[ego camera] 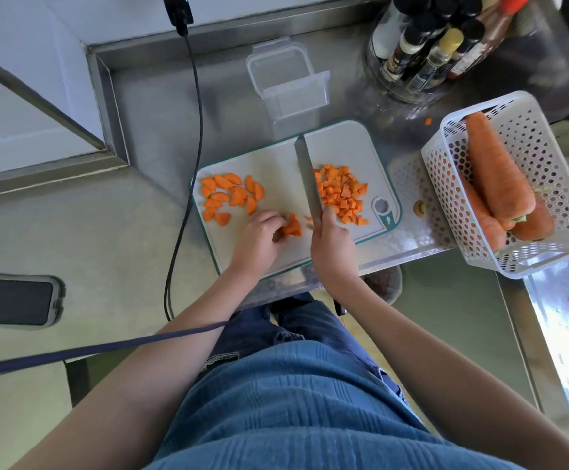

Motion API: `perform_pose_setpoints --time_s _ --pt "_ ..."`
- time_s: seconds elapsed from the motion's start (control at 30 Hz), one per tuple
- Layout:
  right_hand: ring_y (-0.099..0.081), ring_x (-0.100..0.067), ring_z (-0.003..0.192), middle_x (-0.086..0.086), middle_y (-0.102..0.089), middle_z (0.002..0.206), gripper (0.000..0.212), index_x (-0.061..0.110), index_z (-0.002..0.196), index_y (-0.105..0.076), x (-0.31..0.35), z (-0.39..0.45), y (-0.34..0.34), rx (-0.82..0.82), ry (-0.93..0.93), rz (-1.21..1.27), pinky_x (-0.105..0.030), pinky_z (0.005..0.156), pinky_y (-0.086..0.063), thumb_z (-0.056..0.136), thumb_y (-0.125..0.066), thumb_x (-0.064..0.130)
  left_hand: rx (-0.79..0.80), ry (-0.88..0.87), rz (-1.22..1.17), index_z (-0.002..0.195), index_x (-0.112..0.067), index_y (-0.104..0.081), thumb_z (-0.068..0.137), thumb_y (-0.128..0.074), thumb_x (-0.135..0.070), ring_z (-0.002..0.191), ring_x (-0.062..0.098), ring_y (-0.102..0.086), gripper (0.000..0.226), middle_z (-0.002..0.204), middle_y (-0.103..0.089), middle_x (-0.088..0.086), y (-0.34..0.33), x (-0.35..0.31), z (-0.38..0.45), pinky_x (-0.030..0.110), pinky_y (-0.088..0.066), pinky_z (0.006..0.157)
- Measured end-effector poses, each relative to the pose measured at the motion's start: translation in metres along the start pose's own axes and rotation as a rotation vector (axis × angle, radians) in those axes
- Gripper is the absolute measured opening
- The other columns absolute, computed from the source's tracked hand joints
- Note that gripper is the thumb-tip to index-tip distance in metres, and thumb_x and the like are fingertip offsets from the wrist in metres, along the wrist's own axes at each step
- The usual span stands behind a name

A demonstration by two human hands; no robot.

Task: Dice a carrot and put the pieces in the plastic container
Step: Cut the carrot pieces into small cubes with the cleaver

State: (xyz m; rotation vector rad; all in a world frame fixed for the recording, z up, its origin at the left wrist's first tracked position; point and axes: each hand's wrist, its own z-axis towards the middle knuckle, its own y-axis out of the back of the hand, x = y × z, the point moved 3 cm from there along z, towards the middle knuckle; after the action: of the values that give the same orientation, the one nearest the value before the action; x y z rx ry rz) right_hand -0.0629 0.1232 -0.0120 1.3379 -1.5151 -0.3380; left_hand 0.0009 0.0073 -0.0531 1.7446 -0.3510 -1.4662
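Roughly mid-task: right hand (332,239), fingers clamped on the long steel knife (306,178), is dicing while left hand (259,237) fingers are pinching a small stack of orange carrot slices (291,228); diced orange cubes (340,193) right of centre, uncut half-moon slices (230,195) left, clear plastic container (289,79) at upper centre sitting empty.

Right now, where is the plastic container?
In the head view the plastic container stands empty on the steel counter just beyond the cutting board's far edge, left of the bottle rack.
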Motion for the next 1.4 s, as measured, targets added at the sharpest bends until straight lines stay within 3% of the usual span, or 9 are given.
perform_pose_setpoints --time_s 0.13,0.3,0.5,0.67,0.8,1.0,1.2,1.3,1.4 --pt "-0.048 -0.033 0.057 -0.014 -0.054 0.067 0.014 0.013 0.094 -0.033 0.002 -0.014 0.003 0.016 0.056 0.092 -0.034 0.048 -0.034 0.103 -0.032 0.024 -0.005 0.018 -0.021 0.095 -0.002 -0.072 0.069 -0.076 0.002 0.087 0.026 -0.063 0.026 0.094 -0.068 0.01 0.0 0.0 -0.001 0.026 -0.048 0.078" --pt "-0.048 -0.034 0.059 -0.012 -0.051 0.065 0.015 0.017 0.092 -0.03 0.006 -0.018 -0.008 0.027 0.045 0.115 -0.035 0.05 -0.036 0.103 -0.031 0.027 0.008 0.017 -0.025 0.096 -0.001 -0.072 0.071 -0.074 0.002 0.091 0.026 -0.062 0.025 0.095 -0.068 0.011 0.003 -0.002 0.002 0.032 -0.051 0.08" --pt "-0.051 -0.034 0.061 -0.015 -0.055 0.069 0.011 0.017 0.095 -0.031 0.003 -0.015 -0.012 0.04 0.016 0.108 -0.035 0.052 -0.038 0.104 -0.031 0.024 -0.022 0.064 -0.064 0.101 -0.004 -0.07 0.072 -0.073 0.002 0.091 0.023 -0.062 0.029 0.095 -0.067 0.01 0.004 -0.004 -0.002 0.01 -0.038 0.08" --pt "-0.06 -0.036 0.069 -0.017 -0.062 0.077 0.031 0.012 0.132 -0.035 0.006 -0.016 -0.02 0.071 0.015 0.059 -0.039 0.056 -0.047 0.104 -0.029 0.025 0.027 0.012 -0.075 0.102 -0.003 -0.065 0.071 -0.077 -0.004 0.093 0.024 -0.061 0.033 0.099 -0.066 0.009 0.005 -0.002 -0.007 0.026 -0.048 0.081" --pt "-0.06 -0.036 0.069 -0.018 -0.063 0.079 0.037 0.013 0.14 -0.03 0.007 -0.017 -0.023 0.047 0.022 0.001 -0.037 0.054 -0.044 0.105 -0.029 0.024 0.0 -0.006 -0.063 0.098 -0.002 -0.07 0.075 -0.076 -0.005 0.096 0.023 -0.061 0.024 0.099 -0.068 0.009 0.004 0.004 -0.01 0.02 -0.043 0.086" --pt "-0.055 -0.036 0.061 -0.017 -0.058 0.069 0.02 0.008 0.113 -0.039 0.005 -0.016 -0.017 -0.001 0.013 0.026 -0.036 0.05 -0.039 0.104 -0.03 0.023 0.009 -0.031 -0.044 0.092 0.0 -0.07 0.076 -0.074 -0.002 0.09 0.026 -0.063 0.018 0.091 -0.069 0.01 0.004 0.008 -0.008 0.021 -0.044 0.082" --pt "-0.054 -0.037 0.059 -0.018 -0.057 0.069 0.012 0.016 0.095 -0.03 0.007 -0.013 -0.017 0.008 0.006 0.036 -0.036 0.048 -0.039 0.104 -0.029 0.023 0.028 -0.065 -0.062 0.096 -0.003 -0.072 0.079 -0.071 -0.002 0.102 0.025 -0.064 0.017 0.108 -0.069 0.008 0.003 0.011 -0.004 0.031 -0.05 0.089" --pt "-0.055 -0.035 0.06 -0.016 -0.057 0.069 0.013 0.012 0.103 -0.035 0.007 -0.013 -0.019 0.019 0.004 0.016 -0.036 0.049 -0.039 0.104 -0.029 0.023 0.031 -0.077 -0.085 0.096 -0.005 -0.073 0.079 -0.071 -0.003 0.101 0.023 -0.064 0.017 0.108 -0.069 0.007 0.006 0.01 -0.003 0.027 -0.047 0.09" --pt "-0.06 -0.037 0.068 -0.018 -0.061 0.076 0.026 0.009 0.127 -0.035 0.004 -0.011 -0.024 0.045 -0.007 -0.067 -0.041 0.055 -0.048 0.104 -0.03 0.019 0.077 -0.113 -0.063 0.092 -0.003 -0.074 0.077 -0.068 0.0 0.098 0.027 -0.064 0.017 0.104 -0.071 0.009 0.007 0.011 -0.001 0.028 -0.048 0.088"
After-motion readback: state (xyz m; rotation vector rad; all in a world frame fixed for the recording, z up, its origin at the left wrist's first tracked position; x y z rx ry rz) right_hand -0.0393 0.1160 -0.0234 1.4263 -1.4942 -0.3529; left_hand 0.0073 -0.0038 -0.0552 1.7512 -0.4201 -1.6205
